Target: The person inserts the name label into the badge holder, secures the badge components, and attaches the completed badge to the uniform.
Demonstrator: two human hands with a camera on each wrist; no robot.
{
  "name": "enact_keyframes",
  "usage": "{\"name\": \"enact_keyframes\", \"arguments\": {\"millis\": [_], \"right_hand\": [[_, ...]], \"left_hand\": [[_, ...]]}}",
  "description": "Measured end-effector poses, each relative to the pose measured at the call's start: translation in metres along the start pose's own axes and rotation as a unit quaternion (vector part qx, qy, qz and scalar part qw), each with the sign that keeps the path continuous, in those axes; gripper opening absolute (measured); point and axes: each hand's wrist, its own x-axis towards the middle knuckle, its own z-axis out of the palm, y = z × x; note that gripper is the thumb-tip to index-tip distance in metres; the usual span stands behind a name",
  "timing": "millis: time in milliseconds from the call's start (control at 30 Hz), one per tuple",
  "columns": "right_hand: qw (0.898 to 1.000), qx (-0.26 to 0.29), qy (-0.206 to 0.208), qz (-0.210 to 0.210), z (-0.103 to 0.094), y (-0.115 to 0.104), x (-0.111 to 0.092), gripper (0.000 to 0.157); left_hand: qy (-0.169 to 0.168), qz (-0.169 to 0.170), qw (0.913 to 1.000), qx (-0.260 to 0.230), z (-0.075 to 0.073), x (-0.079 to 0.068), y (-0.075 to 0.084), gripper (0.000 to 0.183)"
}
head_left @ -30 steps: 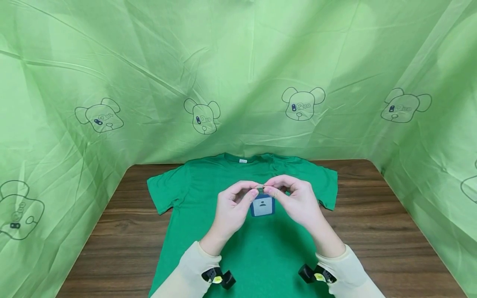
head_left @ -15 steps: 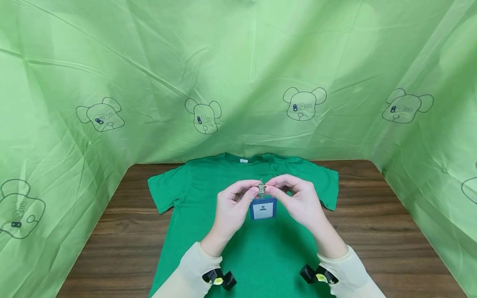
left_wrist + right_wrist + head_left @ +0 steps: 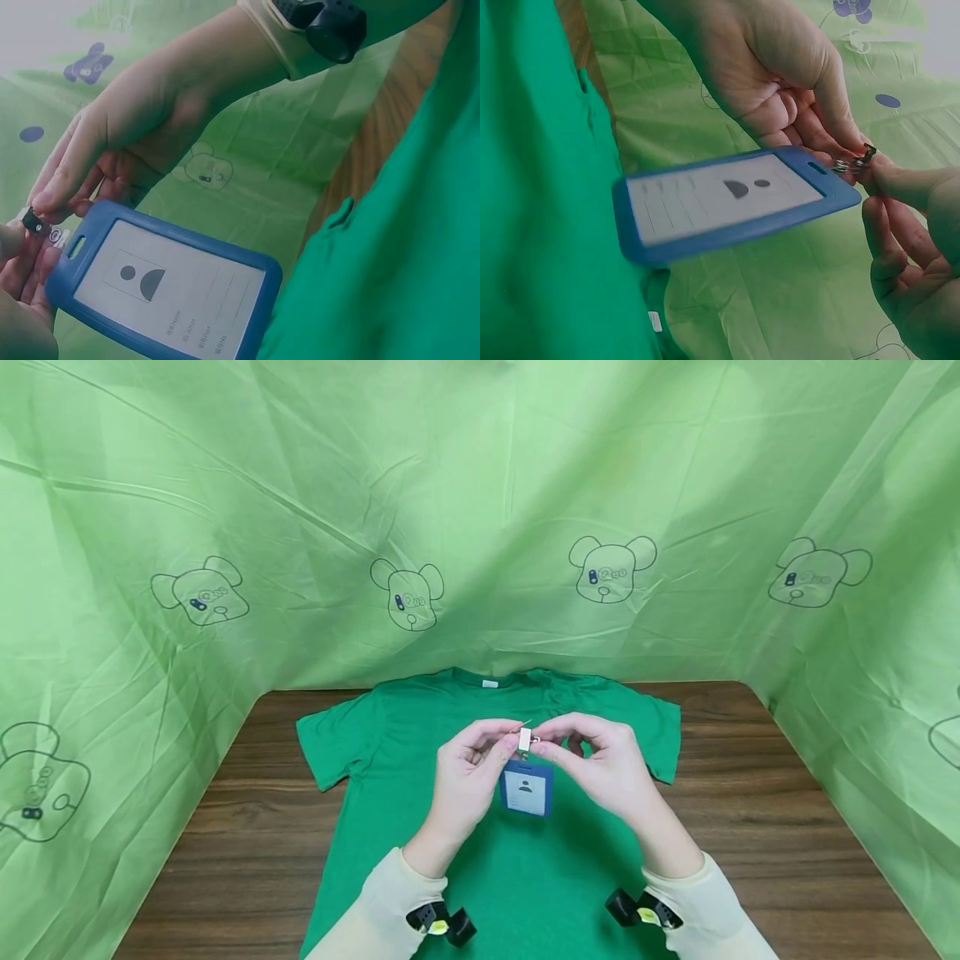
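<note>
Both hands are raised over a green T-shirt (image 3: 495,877) laid out flat, fingertips nearly meeting. Between them is a small metal badge clip (image 3: 525,740), its pale face showing in the head view, with a thin pin-like wire sticking up at its top. Thumb and fingers of my left hand (image 3: 471,777) pinch the clip's left side. My right hand (image 3: 600,764) pinches its right side with thumb and forefinger. From the clip hangs a blue ID badge holder (image 3: 251,255) with a white card inside. Fingertips partly cover the clip in both wrist views.
The shirt lies on a dark wooden table (image 3: 240,827), its collar (image 3: 465,677) towards the back edge. Light green fabric (image 3: 480,493) with bear-head outlines encloses the table at the back and both sides.
The clip has been turned between the fingers, from a dark metal side to its pale face. The badge holder now hangs slightly lower and shows more of its card. Both hands stay nearly in place.
</note>
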Motion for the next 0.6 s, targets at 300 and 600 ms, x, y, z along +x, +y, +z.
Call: {"name": "enact_keyframes", "arguments": {"millis": [300, 600], "right_hand": [[0.997, -0.031, 0.019, -0.068, 0.0003, 0.0041, 0.0005, 0.031], [0.993, -0.073, 0.03, -0.092, 0.0028, 0.0053, 0.0002, 0.032]], "left_hand": [[-0.025, -0.013, 0.9994, -0.02, -0.0005, -0.0015, -0.0019, 0.026], [-0.024, -0.019, 0.9995, -0.009, -0.0002, -0.0006, -0.0062, 0.031]]}}
